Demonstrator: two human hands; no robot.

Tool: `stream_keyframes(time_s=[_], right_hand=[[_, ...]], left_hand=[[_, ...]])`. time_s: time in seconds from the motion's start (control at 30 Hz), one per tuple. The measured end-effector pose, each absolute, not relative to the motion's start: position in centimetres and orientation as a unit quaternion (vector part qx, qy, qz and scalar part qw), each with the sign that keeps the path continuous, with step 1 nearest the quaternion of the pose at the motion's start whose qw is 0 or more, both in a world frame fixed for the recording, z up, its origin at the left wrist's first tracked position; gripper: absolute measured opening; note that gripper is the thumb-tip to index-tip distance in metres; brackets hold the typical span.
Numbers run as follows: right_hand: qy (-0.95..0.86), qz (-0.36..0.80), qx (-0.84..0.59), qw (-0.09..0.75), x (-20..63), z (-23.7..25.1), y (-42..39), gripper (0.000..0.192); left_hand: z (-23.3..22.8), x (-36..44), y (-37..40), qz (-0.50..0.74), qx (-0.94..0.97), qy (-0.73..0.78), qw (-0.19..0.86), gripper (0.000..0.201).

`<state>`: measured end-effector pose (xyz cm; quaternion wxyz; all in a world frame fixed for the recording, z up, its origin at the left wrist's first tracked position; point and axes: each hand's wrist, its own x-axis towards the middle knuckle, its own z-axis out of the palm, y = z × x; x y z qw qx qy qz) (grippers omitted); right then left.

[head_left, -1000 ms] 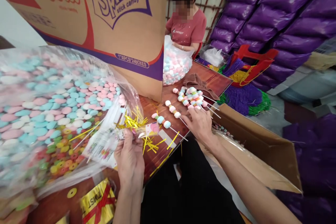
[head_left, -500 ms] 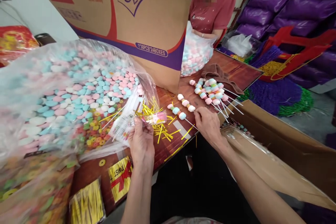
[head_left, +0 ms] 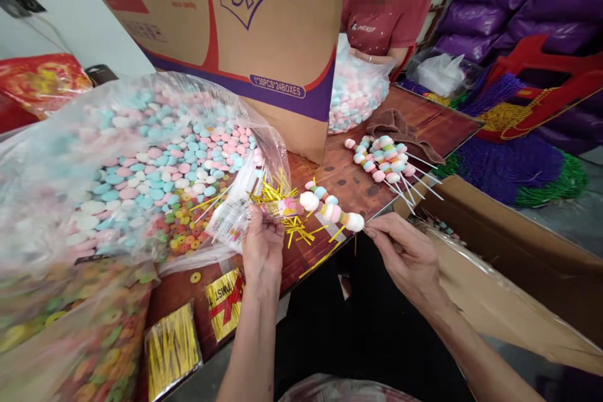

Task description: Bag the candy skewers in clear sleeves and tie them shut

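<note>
My right hand (head_left: 405, 254) pinches the stick of a candy skewer (head_left: 332, 210) with white, pink and blue pieces, held just above the wooden table (head_left: 348, 179). My left hand (head_left: 262, 245) holds a small clear printed wrapper (head_left: 276, 208), its open end facing the skewer's tip. Loose gold twist ties (head_left: 294, 226) lie under both. A pile of finished skewers (head_left: 384, 160) rests further right on the table.
A large clear bag of pastel candies (head_left: 141, 157) fills the left. A Sprite stick candy carton (head_left: 245, 19) stands behind. Packs of gold ties (head_left: 172, 352) lie near the table's front edge. An open cardboard box (head_left: 499, 270) sits at right. A person in red (head_left: 386, 12) works opposite.
My right hand picked a skewer off the table and brought it left to the wrapper in my left hand. The camera view shifted slightly.
</note>
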<state>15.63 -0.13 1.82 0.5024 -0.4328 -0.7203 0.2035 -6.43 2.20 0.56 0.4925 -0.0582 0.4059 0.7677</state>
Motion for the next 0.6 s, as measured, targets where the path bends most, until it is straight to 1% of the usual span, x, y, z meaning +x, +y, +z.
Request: stream_keyframes(time_s=[0.2, 0.27, 0.37, 0.47, 0.6], right_hand=[[-0.773, 0.156, -0.436, 0.435, 16.7, 1.6, -0.3, 0.013], [-0.793, 0.141, -0.427, 0.411, 17.1, 1.8, -0.3, 0.012], [-0.812, 0.136, -0.406, 0.397, 17.3, 2.3, -0.4, 0.011], [-0.801, 0.163, -0.41, 0.405, 16.9, 2.4, -0.7, 0.01], [-0.773, 0.233, -0.425, 0.409, 15.5, 1.8, -1.5, 0.011]], left_hand=[[0.3, -6.4, 1.8, 0.761, -0.034, 0.413, 0.499, 0.021], [0.2, -6.6, 1.7, 0.768, 0.004, 0.418, 0.486, 0.025], [0.1, -6.9, 1.5, 0.77, 0.069, 0.431, 0.465, 0.032], [0.0, -6.9, 1.2, 0.752, 0.122, 0.45, 0.466, 0.034], [-0.2, -5.8, 0.7, 0.746, 0.156, 0.457, 0.459, 0.033]])
